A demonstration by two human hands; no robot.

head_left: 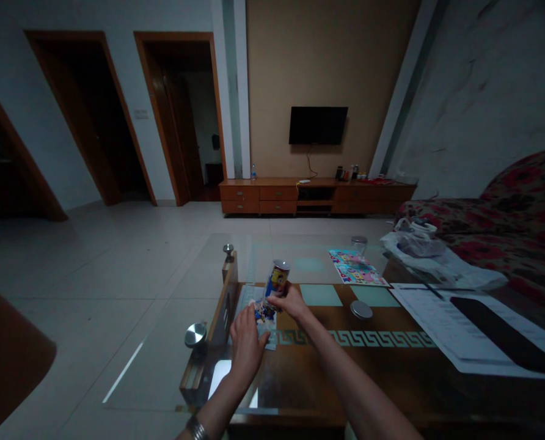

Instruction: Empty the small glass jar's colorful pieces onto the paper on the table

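Note:
My right hand [291,302] is closed around the lower part of a cylindrical jar [278,275], which is tilted over the glass-topped coffee table [309,385]. A blue and yellow cartoon picture covers the jar's side. Just below it, my left hand [245,339] is curled at a colourful cartoon sticker sheet [264,313], its thumb and fingers at the sheet's edges. Part of the sheet is hidden by the fingers. Paler paper shows under that hand. To the right, a round metal lid [361,310] lies flat on the table.
A clear jar [358,245] stands at the back on bright cartoon sheets [352,269]. Papers [437,324] with a long black object [506,335] lie right, near a plastic bag [437,260]. Round metal knobs [195,335] top the raised wooden piece at left.

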